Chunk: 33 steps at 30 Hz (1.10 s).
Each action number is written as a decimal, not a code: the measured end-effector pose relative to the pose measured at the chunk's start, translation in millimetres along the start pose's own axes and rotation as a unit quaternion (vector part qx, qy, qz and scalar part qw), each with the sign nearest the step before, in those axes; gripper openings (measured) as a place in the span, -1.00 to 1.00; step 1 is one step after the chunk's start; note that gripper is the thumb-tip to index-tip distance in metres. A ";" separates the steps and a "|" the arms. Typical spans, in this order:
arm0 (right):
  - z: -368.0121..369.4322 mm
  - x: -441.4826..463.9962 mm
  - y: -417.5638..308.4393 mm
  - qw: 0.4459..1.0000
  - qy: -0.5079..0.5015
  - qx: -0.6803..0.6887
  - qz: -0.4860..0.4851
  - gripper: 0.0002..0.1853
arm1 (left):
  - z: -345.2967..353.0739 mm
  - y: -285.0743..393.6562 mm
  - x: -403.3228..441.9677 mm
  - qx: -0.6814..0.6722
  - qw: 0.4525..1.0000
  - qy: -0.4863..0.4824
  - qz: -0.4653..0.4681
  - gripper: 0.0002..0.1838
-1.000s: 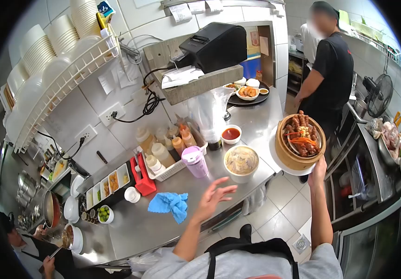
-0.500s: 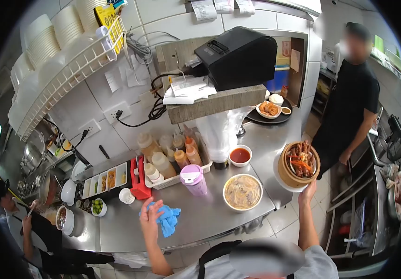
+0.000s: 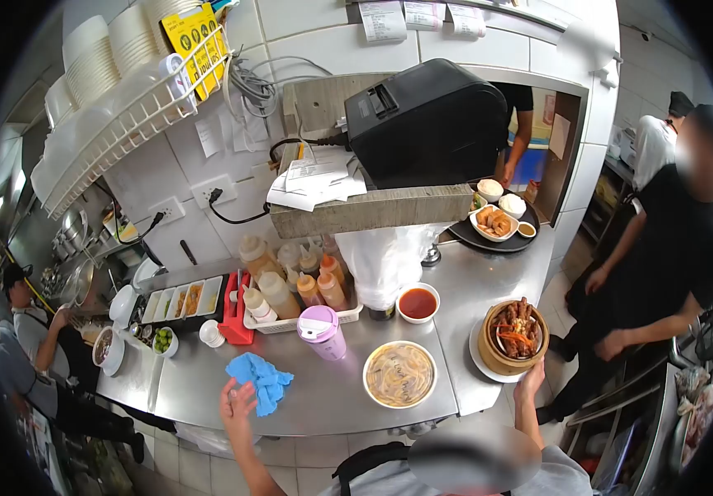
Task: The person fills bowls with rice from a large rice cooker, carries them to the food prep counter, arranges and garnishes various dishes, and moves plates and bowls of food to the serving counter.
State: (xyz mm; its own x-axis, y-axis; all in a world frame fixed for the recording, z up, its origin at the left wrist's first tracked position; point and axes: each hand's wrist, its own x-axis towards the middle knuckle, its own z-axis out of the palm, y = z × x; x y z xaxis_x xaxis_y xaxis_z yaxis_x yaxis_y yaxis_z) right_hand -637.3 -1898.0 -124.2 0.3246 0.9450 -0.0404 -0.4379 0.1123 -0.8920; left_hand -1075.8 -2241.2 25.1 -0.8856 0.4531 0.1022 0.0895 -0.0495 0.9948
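Observation:
At the right end of the counter, my right hand (image 3: 530, 385) grips the rim of a white plate (image 3: 479, 357). A round bamboo steamer (image 3: 489, 341) stands on that plate, filled with glossy brown pieces that look like chicken feet (image 3: 518, 325), topped with orange shreds. Fingers apart and empty, my left hand (image 3: 237, 403) hovers by the counter's front edge, just below a crumpled blue cloth (image 3: 262, 382). Between my hands are a white bowl of noodles (image 3: 399, 374), a small bowl of red sauce (image 3: 418, 303) and a lilac lidded cup (image 3: 322, 332).
Behind the cup sits a basket of squeeze bottles (image 3: 290, 289). A black printer (image 3: 427, 120) occupies the raised shelf. A black tray (image 3: 476, 237) with dishes rests at the hatch, near another person's arm (image 3: 521, 140). A person in black (image 3: 662, 248) stands close on the right.
The view has shifted. My left hand has moved away from the blue cloth. An arm now shows in the hatch by the tray, and the person in black appears closer.

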 end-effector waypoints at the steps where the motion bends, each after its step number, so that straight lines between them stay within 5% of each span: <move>1: -3.6 5.4 2.2 1.000 -0.007 -0.001 0.009 -0.57 | 1.5 -0.1 -2.7 0.002 1.000 0.005 -0.002 -0.53; 11: -12.2 38.3 14.8 0.997 -0.059 0.019 0.041 -0.56 | 4.1 -3.7 -19.7 0.004 0.999 0.049 -0.009 -0.50; 17: 19.0 58.3 -16.6 0.967 -0.114 -0.061 0.221 -0.61 | 4.9 -7.2 -23.7 0.017 0.997 0.065 -0.025 -0.50; 21: 27.9 84.7 -3.8 0.942 -0.215 -0.108 0.236 -0.61 | 4.6 -12.6 -25.1 0.013 0.997 0.072 -0.027 -0.50; 22: 33.4 84.5 0.9 0.952 -0.168 -0.096 0.235 -0.64 | 4.6 -12.7 -25.7 0.011 0.997 0.074 -0.027 -0.51; 26: 37.5 87.7 1.8 0.955 -0.175 -0.100 0.217 -0.63 | 4.8 -10.9 -27.8 0.008 0.996 0.088 -0.018 -0.52; 29: 57.9 79.8 -46.8 0.914 -0.143 -0.318 0.206 -0.66 | -1.9 -15.0 -31.3 0.008 0.994 0.106 -0.025 -0.54; 31: 28.1 137.1 -10.9 0.920 -0.178 -0.347 -0.050 -0.74 | -5.1 -16.4 -33.4 0.012 0.992 0.120 -0.031 -0.54; 33: 73.0 135.2 -77.6 0.901 -0.167 -0.380 -0.124 -0.72 | -6.4 -14.7 -37.8 0.021 0.990 0.131 -0.036 -0.56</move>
State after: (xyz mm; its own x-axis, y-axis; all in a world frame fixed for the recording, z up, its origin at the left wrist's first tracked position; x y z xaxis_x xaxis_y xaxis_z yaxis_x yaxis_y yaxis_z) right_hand -620.6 -1756.6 -27.6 0.0080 0.9741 0.2261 0.3559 0.2086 -0.9110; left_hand -1046.6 -2263.2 6.6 -0.9778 0.2071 0.0317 0.0354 0.0143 0.9993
